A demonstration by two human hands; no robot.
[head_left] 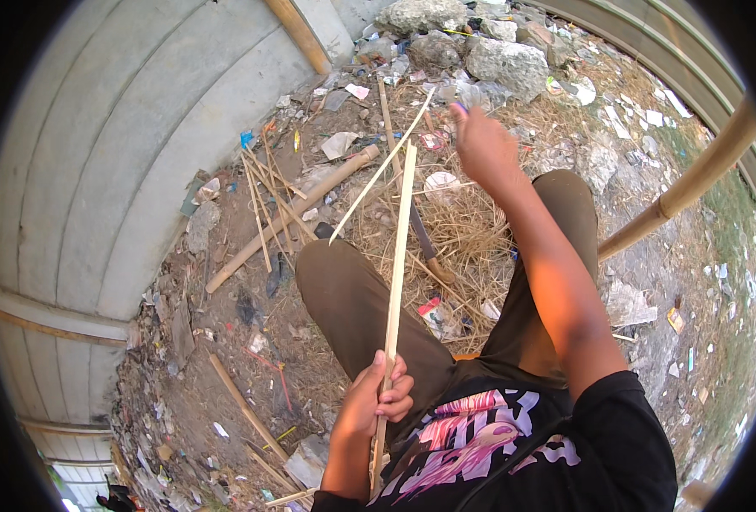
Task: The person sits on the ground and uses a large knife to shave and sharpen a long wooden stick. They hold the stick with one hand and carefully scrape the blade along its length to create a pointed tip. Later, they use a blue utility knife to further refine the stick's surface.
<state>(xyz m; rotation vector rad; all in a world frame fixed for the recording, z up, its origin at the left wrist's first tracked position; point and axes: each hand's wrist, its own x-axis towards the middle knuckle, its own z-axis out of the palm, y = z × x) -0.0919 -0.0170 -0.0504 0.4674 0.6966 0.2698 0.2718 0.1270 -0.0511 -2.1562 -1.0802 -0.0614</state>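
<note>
My left hand (378, 397) is wrapped round the lower part of a long pale bamboo strip (400, 247), which points up and away from me above my left thigh. My right hand (489, 154) is raised beyond my right knee, fingers closed. A small blue-purple bit shows by its thumb; the rest of what it grips I cannot make out. A thinner bamboo sliver (384, 164) slants from near my left knee toward the right hand; whether it touches the knee I cannot tell. Below lies a machete (425, 239) with a curved wooden handle, among straw-like shavings.
A thick bamboo pole (291, 220) and several thin bamboo sticks (263, 192) lie at left. Another bamboo pole (685, 188) slants in from the right. A grey panelled wall (130, 145) bounds the left; rocks (506, 66) sit at the back. Litter covers the ground.
</note>
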